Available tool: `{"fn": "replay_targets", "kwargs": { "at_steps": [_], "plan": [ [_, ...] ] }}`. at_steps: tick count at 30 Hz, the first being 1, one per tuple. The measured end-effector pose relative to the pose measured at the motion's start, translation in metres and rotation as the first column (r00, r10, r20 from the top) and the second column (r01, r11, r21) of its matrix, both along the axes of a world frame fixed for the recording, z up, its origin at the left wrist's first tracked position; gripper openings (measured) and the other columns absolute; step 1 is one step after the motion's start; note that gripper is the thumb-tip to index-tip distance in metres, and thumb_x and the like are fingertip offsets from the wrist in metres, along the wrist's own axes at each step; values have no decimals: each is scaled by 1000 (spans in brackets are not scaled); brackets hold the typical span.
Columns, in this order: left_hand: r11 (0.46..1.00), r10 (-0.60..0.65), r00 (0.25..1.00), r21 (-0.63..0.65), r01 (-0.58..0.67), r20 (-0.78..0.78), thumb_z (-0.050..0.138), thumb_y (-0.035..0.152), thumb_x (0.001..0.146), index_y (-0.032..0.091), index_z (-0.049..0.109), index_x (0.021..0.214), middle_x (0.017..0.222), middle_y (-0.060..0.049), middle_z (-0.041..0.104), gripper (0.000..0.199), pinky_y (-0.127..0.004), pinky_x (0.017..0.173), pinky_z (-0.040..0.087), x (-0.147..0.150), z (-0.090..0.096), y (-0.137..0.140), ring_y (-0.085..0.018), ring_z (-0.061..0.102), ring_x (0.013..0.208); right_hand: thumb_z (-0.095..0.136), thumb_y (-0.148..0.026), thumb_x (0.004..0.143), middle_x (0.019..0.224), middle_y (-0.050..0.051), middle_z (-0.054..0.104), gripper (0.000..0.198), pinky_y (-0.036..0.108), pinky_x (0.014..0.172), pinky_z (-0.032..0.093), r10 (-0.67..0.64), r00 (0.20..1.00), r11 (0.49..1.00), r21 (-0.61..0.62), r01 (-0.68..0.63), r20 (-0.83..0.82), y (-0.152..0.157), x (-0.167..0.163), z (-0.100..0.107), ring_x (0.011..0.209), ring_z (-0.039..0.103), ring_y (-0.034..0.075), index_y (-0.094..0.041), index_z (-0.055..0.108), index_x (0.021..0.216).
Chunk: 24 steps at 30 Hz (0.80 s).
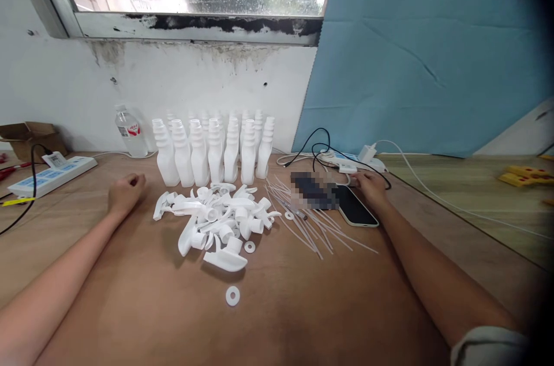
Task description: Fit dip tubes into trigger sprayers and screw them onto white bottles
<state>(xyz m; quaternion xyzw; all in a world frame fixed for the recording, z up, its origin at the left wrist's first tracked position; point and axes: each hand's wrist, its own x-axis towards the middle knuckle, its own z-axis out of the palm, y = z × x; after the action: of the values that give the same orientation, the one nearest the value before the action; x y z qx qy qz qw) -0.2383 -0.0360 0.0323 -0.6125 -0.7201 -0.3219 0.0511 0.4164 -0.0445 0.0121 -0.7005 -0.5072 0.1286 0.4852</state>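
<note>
My left hand (124, 195) rests on the table in a loose fist, with nothing seen in it, left of a heap of white trigger spray heads (234, 210). On the other side, my right hand (371, 186) lies with curled fingers beside a phone (355, 205) and close to a white charging cable (347, 179); nothing shows in its grip. White spray bottles (199, 152) without tops stand upright in rows behind the heap. Thin white dip tubes (322, 227) lie scattered right of it. A flat white washer (232, 296) sits nearest me, with another washer (250, 247) beyond.
Power strips stand at the left (64, 172) and back right. A clear drink bottle (131, 132) and an open cardboard box (32, 141) are at the back left. Black cables (322, 138) loop behind the phone. Yellow pieces (526, 175) lie far right.
</note>
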Motion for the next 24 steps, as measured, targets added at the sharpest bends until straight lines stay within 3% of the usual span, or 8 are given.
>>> {"fn": "replay_targets", "kwargs": {
  "at_steps": [3, 5, 6, 8, 11, 14, 18, 24],
  "plan": [
    [983, 17, 1000, 184, -17, 1, 34, 39, 92, 18, 47, 65, 59, 0, 46, 37, -25, 62, 34, 25, -1, -35, -13, 43, 59, 51, -34, 97, 121, 9, 59, 26, 37, 91, 51, -210, 973, 977, 56, 206, 94, -8, -11, 4, 103, 60, 19, -17, 61, 114],
    [958, -125, 990, 249, 139, -68, 40, 40, 90, 19, 42, 58, 54, 1, 44, 39, -25, 62, 37, 50, 2, -62, -13, 42, 56, 51, -29, 96, 108, 11, 64, 24, 36, 91, 49, -247, 955, 966, 115, 230, 164, -11, -27, 10, 98, 60, 19, -14, 64, 107],
    [876, -341, 922, 296, 382, -182, 45, 36, 88, 20, 44, 57, 54, 0, 47, 35, -26, 61, 39, 64, 3, -75, -13, 44, 55, 50, -26, 94, 97, 12, 66, 23, 35, 90, 47, -235, 951, 967, 142, 209, 202, -12, -37, 15, 93, 61, 20, -12, 66, 103],
    [566, -669, 602, 227, 793, -435, 58, 29, 83, 22, 56, 70, 66, -1, 61, 14, -30, 68, 45, 94, 7, -99, -17, 56, 66, 51, -23, 90, 82, 9, 66, 20, 32, 85, 45, -163, 945, 977, 180, 115, 283, -17, -64, 26, 81, 61, 19, -13, 68, 96],
    [341, -670, 338, 130, 931, -660, 64, 34, 81, 22, 61, 94, 81, -5, 68, 18, -36, 71, 47, 133, 6, -123, -21, 59, 74, 52, -26, 87, 74, 5, 65, 19, 29, 77, 44, 55, 909, 973, 182, -141, 413, -36, -114, 40, 69, 58, 16, -19, 70, 91],
    [365, -686, 309, 55, 929, -659, 63, 45, 82, 19, 60, 109, 89, -9, 68, 38, -40, 69, 45, 152, -2, -131, -25, 59, 78, 52, -28, 84, 64, 3, 64, 18, 28, 61, 43, 381, 750, 846, 124, -519, 541, -75, -173, 34, 53, 53, 14, -23, 69, 86],
    [462, -759, 409, 24, 887, -506, 64, 47, 80, 20, 61, 102, 82, -9, 64, 35, -40, 66, 44, 149, -11, -130, -25, 56, 75, 41, -25, 86, 57, -4, 60, 20, 27, 46, 36, 678, 366, 413, 82, -907, 637, -135, -243, 5, 46, 51, 13, -28, 61, 86],
    [483, -795, 454, 33, 875, -402, 66, 42, 79, 20, 60, 95, 85, -10, 60, 28, -41, 70, 45, 146, -15, -129, -25, 52, 78, 49, -35, 93, 72, 1, 67, 23, 25, 45, 33, 619, 182, 345, -56, -937, 764, -158, -277, -14, 57, 60, 11, -21, 62, 106]
  ]
}}
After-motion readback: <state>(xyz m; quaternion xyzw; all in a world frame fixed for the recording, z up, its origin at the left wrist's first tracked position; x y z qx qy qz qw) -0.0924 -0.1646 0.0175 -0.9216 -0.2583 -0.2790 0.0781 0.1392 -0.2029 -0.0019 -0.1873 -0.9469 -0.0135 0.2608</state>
